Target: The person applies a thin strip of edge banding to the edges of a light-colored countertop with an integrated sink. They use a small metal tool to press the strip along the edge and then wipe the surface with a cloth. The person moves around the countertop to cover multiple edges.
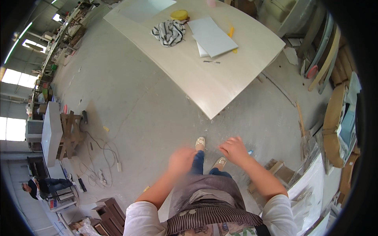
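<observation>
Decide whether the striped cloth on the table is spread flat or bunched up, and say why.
Bunched up: the striped cloth lies in a rounded heap on the table, its stripes bending along folds.

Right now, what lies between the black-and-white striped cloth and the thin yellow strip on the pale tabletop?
In the head view, flat pale boards, partly overlapping, lie between the striped cloth and yellow strip.

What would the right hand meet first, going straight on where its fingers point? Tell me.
Likely the left hand, since the right hand points leftward toward it; depth between them is unclear, so it might pass by.
</observation>
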A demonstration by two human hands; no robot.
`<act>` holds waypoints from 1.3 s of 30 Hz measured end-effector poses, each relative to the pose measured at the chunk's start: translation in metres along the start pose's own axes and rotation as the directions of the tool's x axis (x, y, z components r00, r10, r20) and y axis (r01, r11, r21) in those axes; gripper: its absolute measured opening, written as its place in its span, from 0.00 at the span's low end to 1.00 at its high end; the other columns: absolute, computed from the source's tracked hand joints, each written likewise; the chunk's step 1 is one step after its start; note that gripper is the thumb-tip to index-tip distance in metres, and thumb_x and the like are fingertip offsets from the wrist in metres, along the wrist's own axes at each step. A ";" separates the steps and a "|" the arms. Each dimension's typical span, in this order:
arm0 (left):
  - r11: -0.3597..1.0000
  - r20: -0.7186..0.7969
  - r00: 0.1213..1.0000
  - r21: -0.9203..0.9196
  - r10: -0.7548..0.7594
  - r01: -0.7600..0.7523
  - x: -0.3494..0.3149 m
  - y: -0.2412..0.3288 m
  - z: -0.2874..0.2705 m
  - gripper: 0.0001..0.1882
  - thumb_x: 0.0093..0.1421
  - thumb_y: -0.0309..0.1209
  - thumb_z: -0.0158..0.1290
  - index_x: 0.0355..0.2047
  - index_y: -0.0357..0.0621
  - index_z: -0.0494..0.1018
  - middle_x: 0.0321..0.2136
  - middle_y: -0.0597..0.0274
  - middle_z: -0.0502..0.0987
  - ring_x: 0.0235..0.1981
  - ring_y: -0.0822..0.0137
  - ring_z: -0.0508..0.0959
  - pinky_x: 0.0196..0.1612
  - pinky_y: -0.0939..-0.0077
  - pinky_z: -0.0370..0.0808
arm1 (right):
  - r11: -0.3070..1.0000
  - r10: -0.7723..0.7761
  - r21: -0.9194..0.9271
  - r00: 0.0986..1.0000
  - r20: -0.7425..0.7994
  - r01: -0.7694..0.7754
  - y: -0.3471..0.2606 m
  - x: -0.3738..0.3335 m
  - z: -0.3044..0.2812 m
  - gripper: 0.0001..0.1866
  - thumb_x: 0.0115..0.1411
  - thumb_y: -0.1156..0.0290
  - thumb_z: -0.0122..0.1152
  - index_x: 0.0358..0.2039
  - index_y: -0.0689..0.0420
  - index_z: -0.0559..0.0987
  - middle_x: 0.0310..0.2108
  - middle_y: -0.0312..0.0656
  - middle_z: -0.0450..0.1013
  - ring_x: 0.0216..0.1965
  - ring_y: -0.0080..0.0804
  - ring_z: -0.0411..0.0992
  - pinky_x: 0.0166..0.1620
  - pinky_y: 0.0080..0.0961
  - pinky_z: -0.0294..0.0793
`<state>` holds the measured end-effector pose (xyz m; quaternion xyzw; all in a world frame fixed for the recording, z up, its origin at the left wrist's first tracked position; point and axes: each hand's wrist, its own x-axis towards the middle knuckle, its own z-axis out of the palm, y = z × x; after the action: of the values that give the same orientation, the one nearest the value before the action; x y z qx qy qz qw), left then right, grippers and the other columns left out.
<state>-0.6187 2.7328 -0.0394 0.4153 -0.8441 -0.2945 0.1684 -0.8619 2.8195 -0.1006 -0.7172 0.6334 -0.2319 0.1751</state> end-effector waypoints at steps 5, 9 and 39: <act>0.947 -0.191 0.946 -0.241 -0.263 0.214 -0.045 -0.018 -0.002 0.04 0.60 0.25 0.59 0.31 0.38 0.78 0.23 0.57 0.77 0.25 0.67 0.76 0.30 0.74 0.72 | 0.958 -0.065 0.283 0.996 0.062 0.044 -0.030 0.016 -0.043 0.17 0.59 0.65 0.64 0.48 0.54 0.79 0.48 0.47 0.77 0.55 0.46 0.71 0.60 0.41 0.65; 0.945 -0.145 0.948 -0.209 -0.283 0.250 -0.041 -0.020 -0.011 0.04 0.61 0.26 0.59 0.31 0.36 0.78 0.23 0.64 0.76 0.25 0.76 0.72 0.30 0.78 0.71 | 0.805 0.158 0.551 0.975 0.157 -0.219 -0.045 0.081 -0.072 0.29 0.59 0.65 0.63 0.60 0.59 0.70 0.53 0.50 0.74 0.62 0.45 0.65 0.62 0.41 0.63; 0.097 0.173 0.851 -0.963 -0.496 0.252 0.274 -0.254 -0.123 0.06 0.64 0.32 0.57 0.36 0.43 0.79 0.26 0.72 0.76 0.27 0.81 0.71 0.30 0.85 0.68 | 0.713 0.337 0.568 0.911 0.238 -0.412 -0.083 0.489 -0.008 0.10 0.59 0.78 0.66 0.42 0.63 0.80 0.33 0.33 0.78 0.33 0.16 0.72 0.38 0.15 0.73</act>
<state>-0.5647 2.3478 -0.0952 0.4441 -0.3140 -0.7432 0.3897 -0.7533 2.3469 0.0058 -0.4917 0.6457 -0.3394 0.4754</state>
